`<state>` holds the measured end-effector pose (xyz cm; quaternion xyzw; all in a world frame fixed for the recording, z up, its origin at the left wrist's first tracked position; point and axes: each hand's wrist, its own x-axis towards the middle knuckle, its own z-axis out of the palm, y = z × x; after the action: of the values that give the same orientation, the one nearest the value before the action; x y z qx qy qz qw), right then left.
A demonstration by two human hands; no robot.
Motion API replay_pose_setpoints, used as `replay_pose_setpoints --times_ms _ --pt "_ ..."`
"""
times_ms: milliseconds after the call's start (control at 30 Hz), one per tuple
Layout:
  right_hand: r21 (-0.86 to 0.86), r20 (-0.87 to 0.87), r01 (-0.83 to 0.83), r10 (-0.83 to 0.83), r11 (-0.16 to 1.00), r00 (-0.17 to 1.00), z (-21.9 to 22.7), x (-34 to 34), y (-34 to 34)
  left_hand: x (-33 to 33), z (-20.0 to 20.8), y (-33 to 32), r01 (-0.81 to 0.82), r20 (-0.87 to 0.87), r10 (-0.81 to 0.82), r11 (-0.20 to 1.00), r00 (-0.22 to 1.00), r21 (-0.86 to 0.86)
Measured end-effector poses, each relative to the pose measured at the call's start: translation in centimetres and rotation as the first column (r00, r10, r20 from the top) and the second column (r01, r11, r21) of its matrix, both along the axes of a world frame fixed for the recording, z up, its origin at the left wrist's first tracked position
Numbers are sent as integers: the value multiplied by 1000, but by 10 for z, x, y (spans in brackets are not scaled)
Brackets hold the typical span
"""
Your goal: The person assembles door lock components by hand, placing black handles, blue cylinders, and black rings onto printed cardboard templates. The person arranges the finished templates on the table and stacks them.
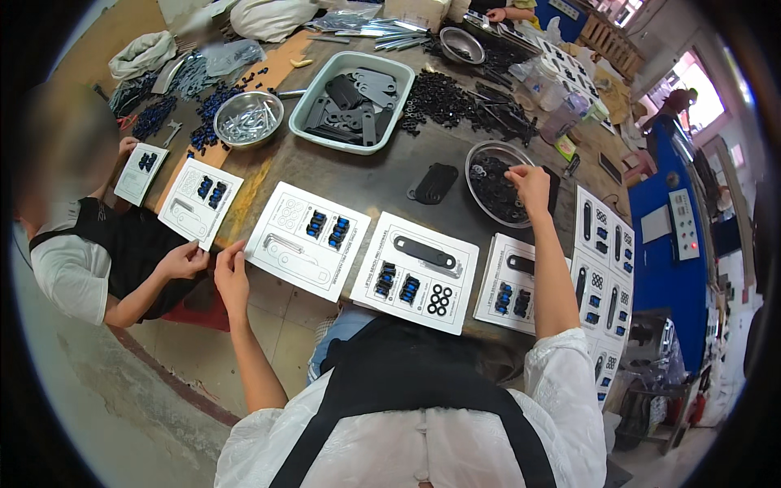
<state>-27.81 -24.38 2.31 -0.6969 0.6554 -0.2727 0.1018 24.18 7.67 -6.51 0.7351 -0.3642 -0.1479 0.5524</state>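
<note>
My right hand (530,189) reaches over a metal bowl (468,183) of black ring washers (490,180), its fingers pinched; what they hold is too small to make out. At the left, the fingers of my left hand (232,281) pinch the edge of a printed card (277,254), which has blue-and-black hardware sets on it. In front of me lies a second card (389,302), with a black slotted plate (424,251), hardware sets and black washers (440,298). Further right is a stack of similar cards (498,275), partly hidden by my right forearm.
Dark plates (433,184) lie near the bowl. A pale tub (298,120) of plates and a bowl (268,102) of bolts stand farther back. At left, a co-worker's hand (184,260) is at another card (199,187). Filled cards (606,268) line the right.
</note>
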Motion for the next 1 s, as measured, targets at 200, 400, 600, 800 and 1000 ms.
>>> replay_pose_setpoints --times_ms 200,400,600,800,1000 --pt "165 395 -470 378 867 837 32 127 36 3 11 -7 -22 118 22 1000 993 0" --pt "131 79 -832 831 539 551 2 309 86 -3 13 -16 27 80 -19 995 997 -91" --pt "298 -2 -828 868 475 497 -37 387 91 -5 27 8 -3 77 4 1000 997 -14" --pt "337 138 -792 805 509 577 -49 376 66 2 18 17 -26 27 26 1000 999 -11" --pt "223 385 -827 733 517 562 -58 374 69 -29 32 -27 69 328 -87 996 941 65"
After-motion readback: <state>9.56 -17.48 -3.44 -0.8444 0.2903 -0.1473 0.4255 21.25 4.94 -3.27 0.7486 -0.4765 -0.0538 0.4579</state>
